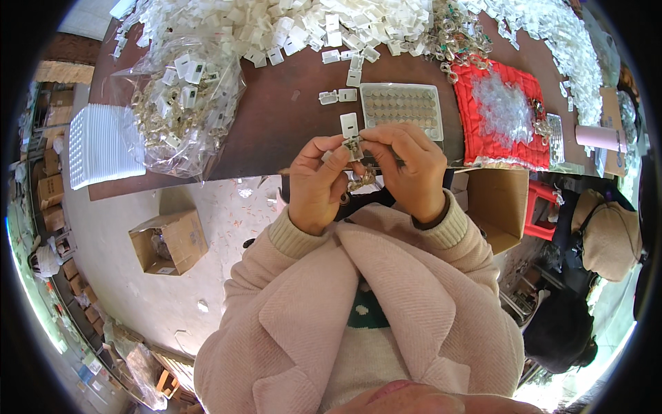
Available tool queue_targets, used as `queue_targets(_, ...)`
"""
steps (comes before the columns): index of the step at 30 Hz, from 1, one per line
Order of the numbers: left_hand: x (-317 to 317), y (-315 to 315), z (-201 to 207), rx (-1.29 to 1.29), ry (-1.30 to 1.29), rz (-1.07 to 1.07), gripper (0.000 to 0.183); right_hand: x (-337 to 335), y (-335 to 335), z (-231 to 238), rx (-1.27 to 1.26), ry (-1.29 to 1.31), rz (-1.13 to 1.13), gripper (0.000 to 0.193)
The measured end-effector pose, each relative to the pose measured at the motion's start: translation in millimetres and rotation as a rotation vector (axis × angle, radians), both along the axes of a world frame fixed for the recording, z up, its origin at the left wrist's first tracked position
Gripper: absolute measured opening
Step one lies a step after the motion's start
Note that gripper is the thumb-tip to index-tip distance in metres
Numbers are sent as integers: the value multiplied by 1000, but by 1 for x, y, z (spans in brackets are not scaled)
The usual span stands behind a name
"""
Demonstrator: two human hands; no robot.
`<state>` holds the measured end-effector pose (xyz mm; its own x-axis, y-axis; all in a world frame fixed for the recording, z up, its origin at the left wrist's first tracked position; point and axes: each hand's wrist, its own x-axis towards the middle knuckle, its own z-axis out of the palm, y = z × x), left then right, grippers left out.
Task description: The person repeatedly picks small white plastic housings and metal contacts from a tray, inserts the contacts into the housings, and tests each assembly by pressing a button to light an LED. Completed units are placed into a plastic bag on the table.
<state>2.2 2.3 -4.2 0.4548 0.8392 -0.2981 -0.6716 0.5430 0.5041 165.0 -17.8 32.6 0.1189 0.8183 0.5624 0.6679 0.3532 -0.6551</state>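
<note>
A small white plastic case [349,125] stands open between my hands, its lid up and metal parts showing in its lower half. My left hand [318,181] is closed around the lower half, thumb and forefinger gripping it. From the right, my right hand [407,165] pinches at the same half, its fingertips at the metal parts; what exactly they hold is too small to make out. A metal chain [361,181] hangs below, between the two hands. Just beyond my right hand lies a clear tray [437,103] with rows of round silver discs.
White plastic cases [331,27] are heaped along the far side. At left are a bag of metal pieces and cases [183,110] and stacked white trays [103,148]. At right, a red quilted cloth [479,148] bears clear plastic bits. Cardboard boxes [189,241] stand below the table.
</note>
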Motion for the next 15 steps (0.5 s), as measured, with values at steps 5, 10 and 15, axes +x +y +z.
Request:
queue_targets(5, -3, -1, 0, 45, 19, -28, 16, -1, -3, 9, -35, -53, 65, 18)
queue_targets(10, -6, -2, 2, 45, -29, -68, 16, 5, -5, 17, -106, -8, 170, 19)
queue_targets(15, -5, -3, 1, 4, -42, -2, 16, 1, -13, 19, -65, -106, 191, 26)
